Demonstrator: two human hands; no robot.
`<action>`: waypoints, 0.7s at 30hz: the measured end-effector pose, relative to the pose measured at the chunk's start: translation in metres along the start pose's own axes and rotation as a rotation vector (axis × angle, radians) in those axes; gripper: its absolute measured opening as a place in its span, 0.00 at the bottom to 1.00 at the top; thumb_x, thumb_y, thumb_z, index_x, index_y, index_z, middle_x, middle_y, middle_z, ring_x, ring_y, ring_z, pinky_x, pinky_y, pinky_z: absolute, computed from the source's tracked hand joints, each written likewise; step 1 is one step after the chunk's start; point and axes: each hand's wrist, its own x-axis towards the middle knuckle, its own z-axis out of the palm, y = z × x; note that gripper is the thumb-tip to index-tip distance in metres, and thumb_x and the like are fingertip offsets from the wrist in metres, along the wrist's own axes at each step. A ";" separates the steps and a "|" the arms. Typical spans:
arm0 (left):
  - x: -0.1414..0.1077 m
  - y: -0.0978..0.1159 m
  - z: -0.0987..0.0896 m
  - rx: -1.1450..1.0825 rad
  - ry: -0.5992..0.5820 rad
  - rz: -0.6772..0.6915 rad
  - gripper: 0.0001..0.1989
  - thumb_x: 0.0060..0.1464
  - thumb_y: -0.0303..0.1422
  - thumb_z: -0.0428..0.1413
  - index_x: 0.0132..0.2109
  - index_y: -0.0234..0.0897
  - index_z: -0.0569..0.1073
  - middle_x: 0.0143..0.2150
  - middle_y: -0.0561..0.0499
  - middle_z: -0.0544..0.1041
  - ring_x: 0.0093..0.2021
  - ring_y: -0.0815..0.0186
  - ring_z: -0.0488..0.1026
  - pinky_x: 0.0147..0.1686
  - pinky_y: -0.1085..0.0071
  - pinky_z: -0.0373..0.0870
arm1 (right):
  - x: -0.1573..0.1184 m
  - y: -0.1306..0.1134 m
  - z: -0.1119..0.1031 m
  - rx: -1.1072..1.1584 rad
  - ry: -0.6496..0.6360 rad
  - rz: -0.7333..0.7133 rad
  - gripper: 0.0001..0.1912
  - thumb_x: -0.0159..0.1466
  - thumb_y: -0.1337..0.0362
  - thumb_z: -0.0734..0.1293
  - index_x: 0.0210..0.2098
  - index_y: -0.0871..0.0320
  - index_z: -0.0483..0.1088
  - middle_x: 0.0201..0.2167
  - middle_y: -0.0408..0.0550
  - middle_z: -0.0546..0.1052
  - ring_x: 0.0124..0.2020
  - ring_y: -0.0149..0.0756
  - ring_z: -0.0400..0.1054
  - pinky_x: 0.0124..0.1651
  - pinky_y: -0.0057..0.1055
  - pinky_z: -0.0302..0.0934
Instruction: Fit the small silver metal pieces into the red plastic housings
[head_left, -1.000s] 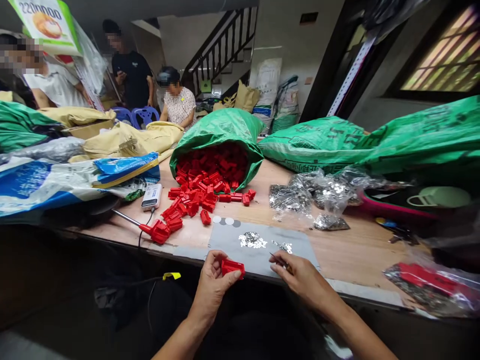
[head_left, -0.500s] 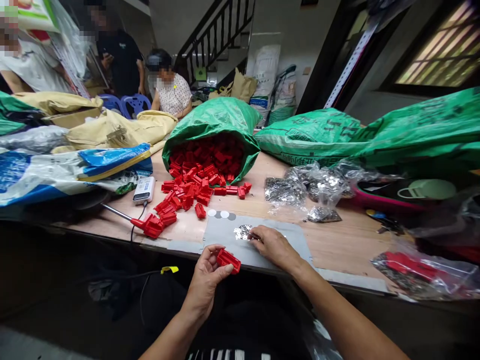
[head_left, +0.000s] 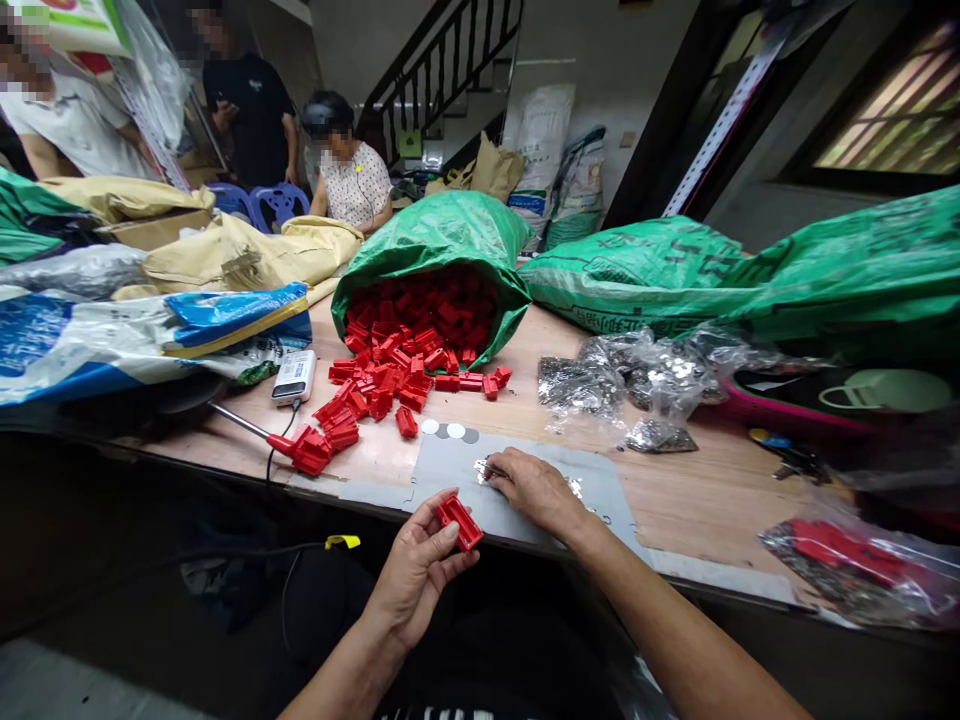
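My left hand (head_left: 427, 555) holds a red plastic part (head_left: 460, 522) between thumb and fingers near the table's front edge, its hollow side facing up. On the grey mat (head_left: 600, 480), my right hand (head_left: 536, 490) rests with bent fingertips over small shiny metal pieces (head_left: 481, 470); whether it grips any of them is hidden. More metal bits lie to the right of that hand. Several round discs (head_left: 454, 431) lie along the mat's back left edge. Left of the mat is a heap of red parts (head_left: 375, 385) spilling out of a green sack (head_left: 442, 225).
Clear bags of metal pieces (head_left: 660, 385) lie at the back right, near a pink-edged container (head_left: 802, 412). A white power bank (head_left: 294, 378) with a cable sits left. A metal rod (head_left: 240, 421) juts from red parts. Three people are beyond the table.
My left hand has turned the red part so its hollow shows more. My right hand has shifted over the metal pieces, and some now show to its right. The view has shifted slightly.
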 end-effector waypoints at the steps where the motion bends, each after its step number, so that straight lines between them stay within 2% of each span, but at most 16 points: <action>1: 0.000 0.001 0.001 -0.008 -0.005 -0.003 0.21 0.48 0.28 0.63 0.51 0.39 0.72 0.44 0.48 0.74 0.39 0.67 0.73 0.39 0.66 0.73 | 0.000 0.000 0.000 0.000 -0.001 0.000 0.08 0.63 0.67 0.62 0.38 0.53 0.72 0.38 0.45 0.75 0.40 0.35 0.70 0.41 0.27 0.58; 8: 0.001 0.010 0.006 -0.078 -0.027 -0.039 0.21 0.51 0.27 0.61 0.53 0.39 0.69 0.53 0.42 0.73 0.38 0.67 0.75 0.40 0.66 0.73 | 0.003 0.002 0.002 0.003 0.021 -0.009 0.05 0.62 0.68 0.62 0.35 0.55 0.70 0.36 0.46 0.73 0.38 0.35 0.68 0.40 0.28 0.58; 14: -0.002 0.011 0.006 -0.133 -0.043 -0.097 0.24 0.53 0.28 0.59 0.57 0.38 0.64 0.52 0.39 0.74 0.39 0.63 0.77 0.39 0.68 0.73 | 0.001 0.003 0.008 -0.020 0.048 -0.005 0.04 0.64 0.67 0.61 0.35 0.56 0.68 0.36 0.46 0.72 0.36 0.34 0.68 0.38 0.27 0.57; 21: -0.001 0.005 0.004 -0.167 -0.045 -0.139 0.25 0.52 0.30 0.60 0.56 0.39 0.63 0.52 0.39 0.74 0.38 0.64 0.78 0.37 0.71 0.72 | -0.001 0.010 0.015 -0.018 0.115 0.025 0.05 0.66 0.66 0.57 0.38 0.55 0.64 0.36 0.47 0.74 0.36 0.37 0.69 0.38 0.30 0.58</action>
